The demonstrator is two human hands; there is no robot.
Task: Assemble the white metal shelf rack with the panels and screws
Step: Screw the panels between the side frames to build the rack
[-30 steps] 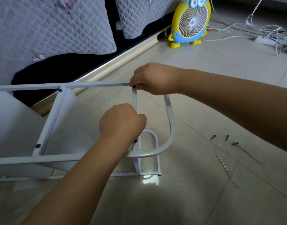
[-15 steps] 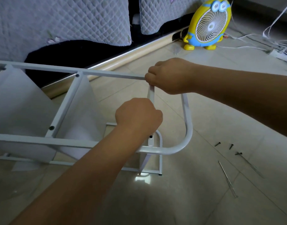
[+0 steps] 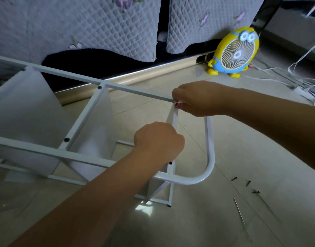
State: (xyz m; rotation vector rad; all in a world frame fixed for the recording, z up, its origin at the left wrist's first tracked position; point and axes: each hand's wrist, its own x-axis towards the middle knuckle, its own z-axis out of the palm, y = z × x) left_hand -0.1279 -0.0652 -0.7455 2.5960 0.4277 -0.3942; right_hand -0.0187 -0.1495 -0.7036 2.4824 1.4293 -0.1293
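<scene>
The shelf rack [image 3: 46, 151] lies on its side on the tiled floor [image 3: 224, 139], filling the left and centre of the frame. Its two long white rails run from the left edge toward the middle. White panels [image 3: 23, 111] hang between the rails down to the floor.

The left hand [image 3: 158, 139], at centre frame, is closed in a fist around the crossbar [image 3: 175, 120], just above a dark screw hole [image 3: 170, 163]. The right hand [image 3: 194, 98], a little higher and to the right, has its fingertips pinched together on the rack at the corner where that crossbar meets the upper rail. Whether they hold a screw there is too small to tell. Right of the crossbar, a curved tube [image 3: 209, 157] bends round to form the rack's end.

In the lower right, a few dark screws [image 3: 248, 183] lie loose on the floor, well apart from the rack, with thin metal rods [image 3: 239, 213] near them. A yellow fan [image 3: 236, 52] stands in the upper right beside white cables [image 3: 296, 81]. Quilted grey covers [image 3: 81, 24] hang across the top.
</scene>
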